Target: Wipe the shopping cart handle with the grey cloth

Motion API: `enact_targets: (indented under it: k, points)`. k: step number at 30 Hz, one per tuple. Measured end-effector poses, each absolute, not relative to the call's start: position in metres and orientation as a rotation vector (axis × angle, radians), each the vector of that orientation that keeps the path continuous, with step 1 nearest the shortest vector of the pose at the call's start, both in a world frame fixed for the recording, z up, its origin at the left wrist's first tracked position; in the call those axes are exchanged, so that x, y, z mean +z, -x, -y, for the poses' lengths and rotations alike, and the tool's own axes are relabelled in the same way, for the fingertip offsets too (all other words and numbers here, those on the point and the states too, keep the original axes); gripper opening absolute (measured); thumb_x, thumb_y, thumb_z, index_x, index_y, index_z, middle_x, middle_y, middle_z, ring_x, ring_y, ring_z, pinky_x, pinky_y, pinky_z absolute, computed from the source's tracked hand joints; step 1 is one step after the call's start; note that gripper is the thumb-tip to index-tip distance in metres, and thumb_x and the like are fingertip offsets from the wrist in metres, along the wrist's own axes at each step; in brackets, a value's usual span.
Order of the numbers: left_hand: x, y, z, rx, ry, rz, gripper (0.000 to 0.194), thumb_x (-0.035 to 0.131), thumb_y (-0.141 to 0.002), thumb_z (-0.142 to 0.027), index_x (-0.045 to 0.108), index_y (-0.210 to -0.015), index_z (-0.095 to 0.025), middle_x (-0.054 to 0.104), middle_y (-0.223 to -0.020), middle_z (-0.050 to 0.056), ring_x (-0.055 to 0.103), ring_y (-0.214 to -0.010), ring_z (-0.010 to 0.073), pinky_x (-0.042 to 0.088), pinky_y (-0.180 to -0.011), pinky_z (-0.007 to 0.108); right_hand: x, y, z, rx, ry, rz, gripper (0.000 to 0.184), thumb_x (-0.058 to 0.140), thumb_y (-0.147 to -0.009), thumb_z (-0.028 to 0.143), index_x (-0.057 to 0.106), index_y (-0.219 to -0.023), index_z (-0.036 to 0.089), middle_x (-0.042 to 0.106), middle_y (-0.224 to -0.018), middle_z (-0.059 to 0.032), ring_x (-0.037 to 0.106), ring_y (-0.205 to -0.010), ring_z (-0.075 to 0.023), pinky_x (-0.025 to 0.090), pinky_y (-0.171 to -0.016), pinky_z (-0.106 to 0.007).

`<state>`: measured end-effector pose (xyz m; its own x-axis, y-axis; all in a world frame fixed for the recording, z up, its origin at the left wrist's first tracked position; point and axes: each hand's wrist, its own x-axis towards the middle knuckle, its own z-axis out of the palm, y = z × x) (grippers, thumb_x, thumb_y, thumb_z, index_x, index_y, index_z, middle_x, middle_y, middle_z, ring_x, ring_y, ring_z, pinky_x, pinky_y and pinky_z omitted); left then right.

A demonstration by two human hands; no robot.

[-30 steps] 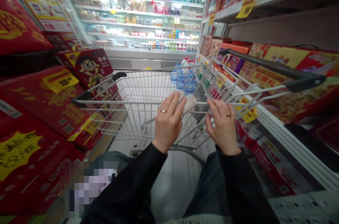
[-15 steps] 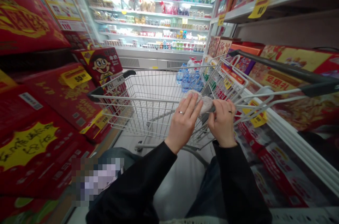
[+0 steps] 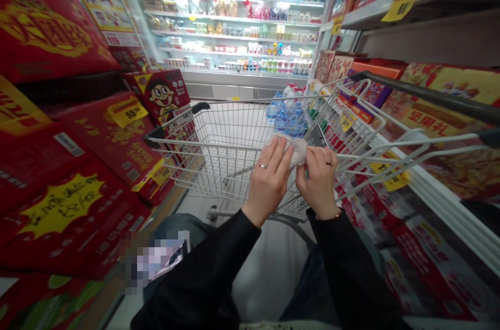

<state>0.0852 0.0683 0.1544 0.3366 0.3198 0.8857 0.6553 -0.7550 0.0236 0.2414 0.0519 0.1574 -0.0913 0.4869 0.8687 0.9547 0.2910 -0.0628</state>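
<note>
Across the near top rail of a wire shopping cart (image 3: 234,149) lies a crumpled whitish cloth (image 3: 299,151). My left hand (image 3: 269,176), with a ring on one finger, presses its fingers together over the left part of this cloth. My right hand (image 3: 318,179), also ringed, is curled closed at the cloth's right end, against the rail; its fingertips are partly hidden. The cloth bulges between both hands. Inside, the cart's basket shows bare wire.
Red gift boxes (image 3: 97,132) are stacked on the left. Shelves with boxed goods (image 3: 441,122) line the right, close to the cart handle (image 3: 429,93). Bottled water packs (image 3: 289,116) stand beyond the cart, before a lit refrigerated case (image 3: 234,33). A partly blurred phone (image 3: 167,259) rests by my left leg.
The view has turned slightly left. My right hand and the cloth have moved a little left along the rail, nearer my left hand.
</note>
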Motion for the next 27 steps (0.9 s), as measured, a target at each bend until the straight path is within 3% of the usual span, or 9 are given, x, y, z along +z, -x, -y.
enact_targets:
  k: [9,14,21,27]
  points:
    - [0.149,-0.026,-0.076,-1.408,2.151,1.024,0.055,0.053,-0.098,-0.009,0.045,-0.152,-0.016,0.05,-0.157,0.016,0.038,-0.154,0.0271,0.043,-0.124,0.052,0.16,-0.27,-0.057,-0.609,1.204,1.773,0.051,0.043,-0.073,0.0,0.064,-0.113,0.024,0.07,-0.104,-0.0003,0.059,-0.103,-0.0187,0.028,-0.094,-0.038]
    - [0.151,-0.041,-0.066,-1.449,2.17,1.035,0.056,0.053,-0.098,-0.011,0.043,-0.153,-0.015,0.049,-0.157,0.016,0.038,-0.154,0.0275,0.044,-0.123,0.052,0.16,-0.274,-0.052,-0.619,1.196,1.759,0.05,0.045,-0.072,0.002,0.067,-0.11,0.024,0.07,-0.106,-0.0003,0.06,-0.101,-0.019,0.028,-0.092,-0.038]
    - [0.16,-0.107,-0.04,-1.316,2.313,0.841,0.052,0.045,-0.097,-0.004,0.048,-0.148,-0.009,0.047,-0.159,0.016,0.032,-0.156,0.0275,0.046,-0.123,0.05,0.161,-0.285,-0.044,-0.703,1.177,1.685,0.034,0.046,-0.072,0.004,0.065,-0.095,0.02,0.07,-0.098,-0.0023,0.062,-0.097,-0.02,0.032,-0.092,-0.038]
    - [0.152,-0.05,-0.036,-1.361,2.23,0.964,0.058,0.047,-0.093,0.002,0.048,-0.149,-0.014,0.052,-0.156,0.013,0.039,-0.153,0.0251,0.046,-0.123,0.05,0.162,-0.296,-0.027,-0.725,1.172,1.68,0.041,0.05,-0.071,0.002,0.069,-0.101,0.024,0.072,-0.095,-0.0003,0.064,-0.092,-0.0198,0.034,-0.091,-0.039]
